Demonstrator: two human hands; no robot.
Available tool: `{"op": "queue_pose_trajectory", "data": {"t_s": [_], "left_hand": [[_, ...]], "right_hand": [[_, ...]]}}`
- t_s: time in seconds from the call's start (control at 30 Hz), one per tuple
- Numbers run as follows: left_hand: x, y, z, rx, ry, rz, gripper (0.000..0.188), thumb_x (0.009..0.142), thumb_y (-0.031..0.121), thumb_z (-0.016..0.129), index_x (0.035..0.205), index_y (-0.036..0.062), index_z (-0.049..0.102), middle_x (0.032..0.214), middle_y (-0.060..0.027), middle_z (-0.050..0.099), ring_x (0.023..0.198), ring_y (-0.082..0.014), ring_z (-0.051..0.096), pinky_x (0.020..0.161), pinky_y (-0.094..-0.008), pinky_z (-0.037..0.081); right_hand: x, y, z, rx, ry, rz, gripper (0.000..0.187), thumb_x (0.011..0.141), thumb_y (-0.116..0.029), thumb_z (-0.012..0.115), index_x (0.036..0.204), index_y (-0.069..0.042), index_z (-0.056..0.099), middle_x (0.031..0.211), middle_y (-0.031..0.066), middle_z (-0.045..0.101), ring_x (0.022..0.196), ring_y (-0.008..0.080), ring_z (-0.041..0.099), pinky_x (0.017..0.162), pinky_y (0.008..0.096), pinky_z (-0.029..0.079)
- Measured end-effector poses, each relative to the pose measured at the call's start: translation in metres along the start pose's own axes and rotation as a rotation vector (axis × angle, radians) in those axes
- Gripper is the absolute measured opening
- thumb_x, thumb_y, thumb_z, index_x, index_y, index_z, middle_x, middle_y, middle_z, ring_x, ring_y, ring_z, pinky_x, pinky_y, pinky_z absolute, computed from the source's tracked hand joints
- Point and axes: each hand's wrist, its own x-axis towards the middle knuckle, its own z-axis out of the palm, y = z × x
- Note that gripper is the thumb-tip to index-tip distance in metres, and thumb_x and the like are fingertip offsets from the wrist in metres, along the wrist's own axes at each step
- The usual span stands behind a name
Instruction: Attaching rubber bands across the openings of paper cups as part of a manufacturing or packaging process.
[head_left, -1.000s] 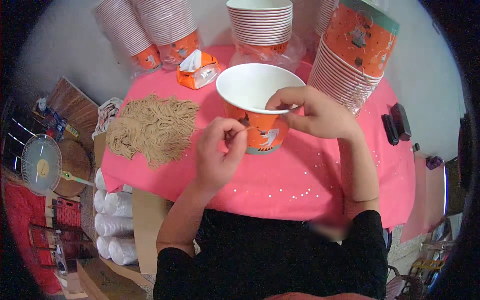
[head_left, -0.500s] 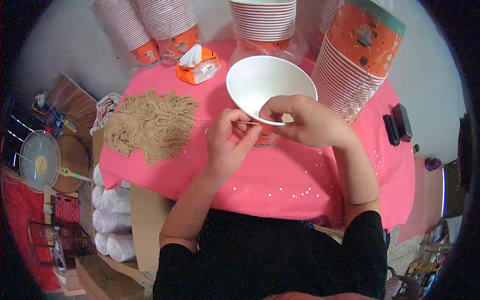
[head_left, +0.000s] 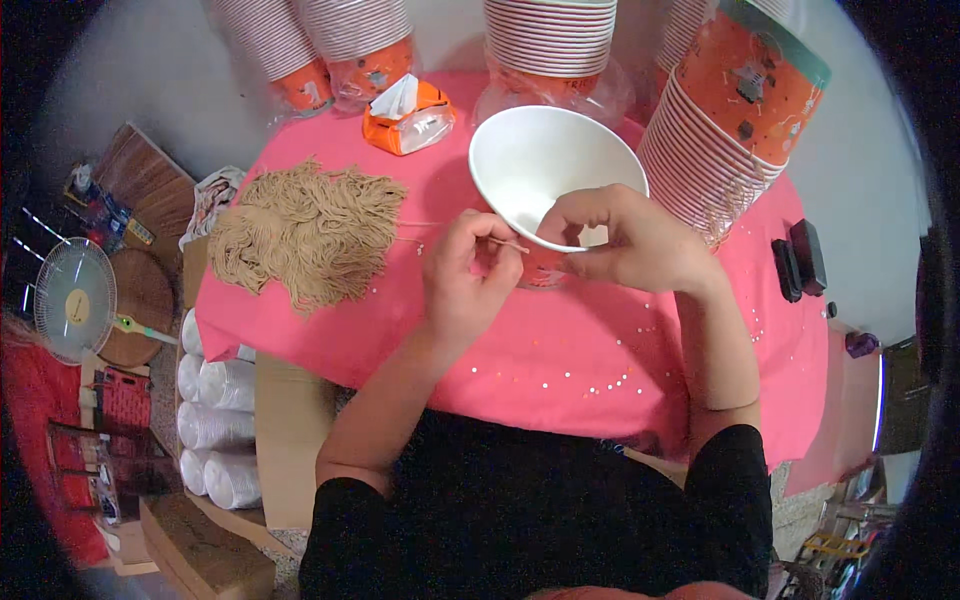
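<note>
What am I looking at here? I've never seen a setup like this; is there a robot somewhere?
No robot here: these are a person's two bare hands, seen from above by a wide fisheye camera worn on their head, which is why straight edges bend. The left hand pinches a thin strand. The right hand grips the rim of a large tub, white inside and orange outside, fingers inside and thumb outside. On the pink cloth lie a heap of tan yarn and an orange tissue pack; stacks of similar tubs stand farther back.
</note>
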Motion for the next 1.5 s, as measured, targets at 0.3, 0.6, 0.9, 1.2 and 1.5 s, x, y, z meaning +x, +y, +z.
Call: {"op": "queue_pose_trajectory", "data": {"t_s": [0.3, 0.6, 0.9, 1.2, 1.5], "left_hand": [[-0.005, 0.000, 0.006, 0.034, 0.024, 0.049, 0.026, 0.079, -0.003, 0.074, 0.095, 0.0034, 0.055, 0.081, -0.0026, 0.057, 0.066, -0.0071, 0.058, 0.057, -0.0224, 0.049], [-0.010, -0.005, 0.008, -0.036, 0.013, 0.036, 0.027, 0.079, -0.005, 0.073, 0.097, 0.0028, 0.055, 0.086, -0.0031, 0.057, 0.073, -0.0072, 0.057, 0.064, -0.0222, 0.049], [-0.007, 0.006, -0.008, -0.026, -0.068, -0.122, 0.018, 0.089, -0.008, 0.054, 0.106, -0.0006, 0.054, 0.094, -0.0017, 0.055, 0.085, -0.0067, 0.055, 0.073, -0.0207, 0.045], [-0.016, 0.021, -0.018, 0.134, 0.019, -0.082, 0.011, 0.085, -0.001, 0.068, 0.096, 0.0015, 0.063, 0.081, -0.0069, 0.065, 0.069, -0.0140, 0.063, 0.060, -0.0281, 0.050], [-0.009, 0.034, -0.017, 0.389, 0.008, 0.038, 0.009, 0.081, 0.002, 0.073, 0.084, 0.0034, 0.065, 0.072, -0.0063, 0.062, 0.055, -0.0128, 0.059, 0.049, -0.0276, 0.045]], "right_hand": [[0.001, -0.001, 0.000, -0.049, 0.015, -0.015, 0.024, 0.076, 0.004, 0.064, 0.099, 0.001, 0.064, 0.088, 0.0078, 0.065, 0.083, 0.0170, 0.060, 0.077, 0.0316, 0.049], [0.002, -0.007, 0.002, -0.031, -0.028, -0.007, 0.029, 0.070, 0.007, 0.060, 0.098, 0.001, 0.063, 0.084, 0.0076, 0.063, 0.082, 0.0179, 0.059, 0.077, 0.0316, 0.049], [0.002, -0.008, 0.008, -0.074, 0.100, 0.007, 0.023, 0.076, 0.003, 0.067, 0.099, 0.001, 0.064, 0.082, 0.0068, 0.063, 0.079, 0.0165, 0.059, 0.073, 0.0314, 0.049], [0.002, -0.005, 0.019, -0.150, 0.197, -0.035, 0.020, 0.079, 0.000, 0.069, 0.098, 0.003, 0.065, 0.080, 0.0097, 0.064, 0.074, 0.0163, 0.061, 0.067, 0.0313, 0.049], [0.003, -0.007, 0.023, -0.161, 0.228, -0.034, 0.021, 0.078, 0.002, 0.069, 0.098, 0.003, 0.064, 0.078, 0.0087, 0.062, 0.071, 0.0160, 0.059, 0.066, 0.0311, 0.049]]}}
